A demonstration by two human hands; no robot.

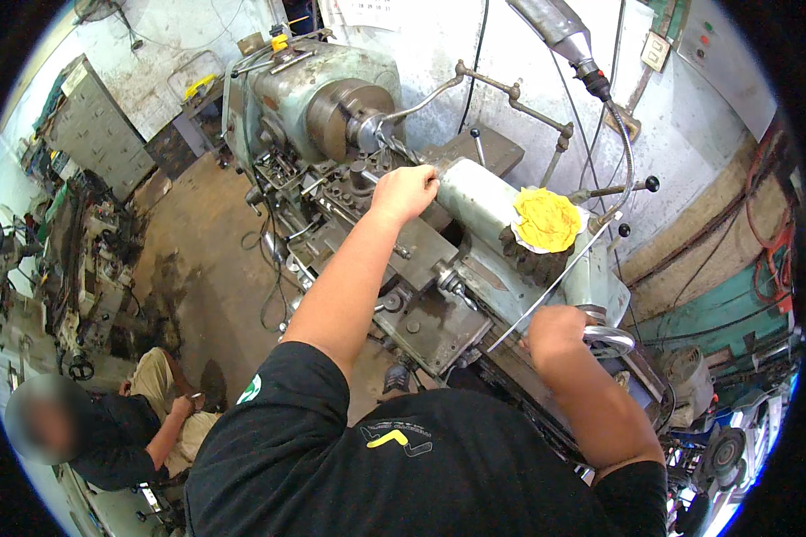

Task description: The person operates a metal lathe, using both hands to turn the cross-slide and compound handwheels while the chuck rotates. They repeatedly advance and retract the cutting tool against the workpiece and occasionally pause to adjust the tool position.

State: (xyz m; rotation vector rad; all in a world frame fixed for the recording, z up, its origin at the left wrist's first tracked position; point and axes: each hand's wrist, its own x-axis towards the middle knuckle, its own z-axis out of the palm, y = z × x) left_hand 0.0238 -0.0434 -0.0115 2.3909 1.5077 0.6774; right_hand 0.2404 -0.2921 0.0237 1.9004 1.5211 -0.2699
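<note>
In front of me is a metal lathe, its round chuck [338, 116] at the far end. By the chuck, a bright twisted drill bit [394, 143] lies in line with the green tailstock [475, 188]. My left hand [405, 191] is closed at the tailstock's front end, and its fingers hide what they grip. My right hand [557, 336] is closed at the left side of the shiny tailstock handwheel [611, 340]; its fingertips are partly hidden. A crumpled yellow cloth [546, 219] rests on top of the tailstock.
A lamp [560, 31] and a jointed pipe [515, 94] reach over the lathe. Black-knobbed levers [636, 186] stick out near the tailstock. Below the left hand is the carriage with a steel cross slide [421, 255]. A seated person [134, 438] is at the lower left.
</note>
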